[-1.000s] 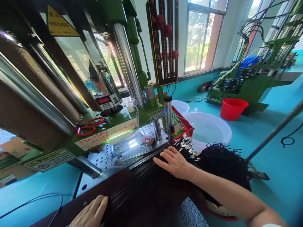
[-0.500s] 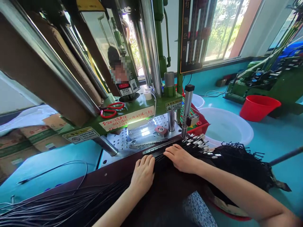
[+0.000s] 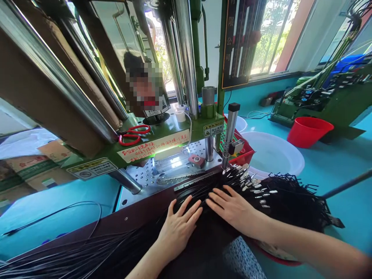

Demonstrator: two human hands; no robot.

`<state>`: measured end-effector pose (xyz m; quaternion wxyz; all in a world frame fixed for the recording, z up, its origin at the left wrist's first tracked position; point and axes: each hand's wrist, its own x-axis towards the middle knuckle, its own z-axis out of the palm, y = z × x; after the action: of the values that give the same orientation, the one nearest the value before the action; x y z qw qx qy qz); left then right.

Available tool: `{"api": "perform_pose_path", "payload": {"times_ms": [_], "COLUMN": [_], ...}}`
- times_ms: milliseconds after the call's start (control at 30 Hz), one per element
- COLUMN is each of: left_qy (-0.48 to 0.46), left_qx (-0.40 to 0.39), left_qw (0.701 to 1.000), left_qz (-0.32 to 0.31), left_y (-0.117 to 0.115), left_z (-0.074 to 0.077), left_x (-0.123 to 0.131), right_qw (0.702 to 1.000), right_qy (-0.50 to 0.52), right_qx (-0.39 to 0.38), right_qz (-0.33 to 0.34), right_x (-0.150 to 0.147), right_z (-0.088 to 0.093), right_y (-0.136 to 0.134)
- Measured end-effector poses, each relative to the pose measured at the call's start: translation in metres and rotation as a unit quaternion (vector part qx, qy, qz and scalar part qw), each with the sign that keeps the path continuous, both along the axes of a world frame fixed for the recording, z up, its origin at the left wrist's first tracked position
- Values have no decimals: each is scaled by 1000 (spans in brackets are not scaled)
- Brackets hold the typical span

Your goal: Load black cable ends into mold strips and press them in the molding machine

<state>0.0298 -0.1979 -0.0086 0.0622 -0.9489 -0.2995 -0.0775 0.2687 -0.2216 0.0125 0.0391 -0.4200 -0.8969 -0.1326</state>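
- Head view, bottom centre of the frame: the left hand [image 3: 178,229] lies palm down on a bundle of black wires [image 3: 95,252], with its fingers [image 3: 190,207] spread and pointing toward the upper right; it pinches nothing.
- Just right of it, the right hand [image 3: 236,209] also rests flat on the bundle. Its fingers [image 3: 216,197] are slightly spread and point toward the upper left, close to the left hand's fingertips but apart from them.
- The bundle's long axis runs from the lower left corner, under both hands, to right of centre. It lies along the dark brown desk [image 3: 130,217].
- The bundle's metal tips [image 3: 252,185] fan out beyond the right hand, pointing to the right and upper right.
- At centre right, a second heap of black wires [image 3: 296,201] lies beside the tips.
- Behind the desk edge is a perforated metal plate [image 3: 142,179] under a green press [image 3: 174,130].
- Red scissors [image 3: 132,135] lie on the press's ledge.
- Farther back on the right are a white basin [image 3: 274,155] and a red bucket [image 3: 309,131] on the turquoise floor [image 3: 334,170].
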Motion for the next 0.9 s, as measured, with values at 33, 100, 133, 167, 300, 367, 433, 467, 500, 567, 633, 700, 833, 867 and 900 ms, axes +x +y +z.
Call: {"api": "perform_pose_path", "payload": {"times_ms": [33,100,133,167,300,367,433,467,500,567,633,700,833,867,900], "left_qy": [1,1,-2,-6,-4,6,10,9,4,-28,-90,-136,-77,-65,-66], "left_qx": [2,9,16,26,46,19,-30,-58,-87,-137,-164,-180,-283,-315,-340], "left_qw": [1000,998,997,997,999,997,996,995,993,987,976,959,932,926,921], "left_qz": [-26,-66,-75,-75,24,76,87,83,75,74,109,170,212,197,179], "left_y": [1,-1,-4,-6,-11,-11,-9,-7,-4,3,15,31,62,68,71], "left_z": [1,1,0,-2,-10,-12,-11,-10,-8,-5,-4,-4,0,4,8], "left_x": [-1,-3,-5,-5,-3,-1,0,-1,-2,-6,-8,-7,3,6,7], "right_qw": [1000,998,998,998,992,983,978,978,979,982,987,986,978,976,974], "right_qy": [4,-5,-14,-24,-85,-103,-89,-75,-60,-17,39,91,140,148,156], "right_qx": [-11,-37,-44,-45,-42,-55,-57,-50,-38,-27,-47,-79,-100,-104,-110], "right_qz": [27,46,37,22,-85,-142,-177,-186,-192,-187,-150,-113,-117,-122,-123], "right_x": [-3,-8,-9,-9,0,9,19,22,24,26,24,19,11,11,11], "right_z": [3,6,7,7,0,-3,-3,-3,-2,-2,-6,-14,-36,-40,-42], "right_y": [5,11,11,9,-6,-9,-9,-7,-7,-8,-14,-22,-28,-28,-27]}}
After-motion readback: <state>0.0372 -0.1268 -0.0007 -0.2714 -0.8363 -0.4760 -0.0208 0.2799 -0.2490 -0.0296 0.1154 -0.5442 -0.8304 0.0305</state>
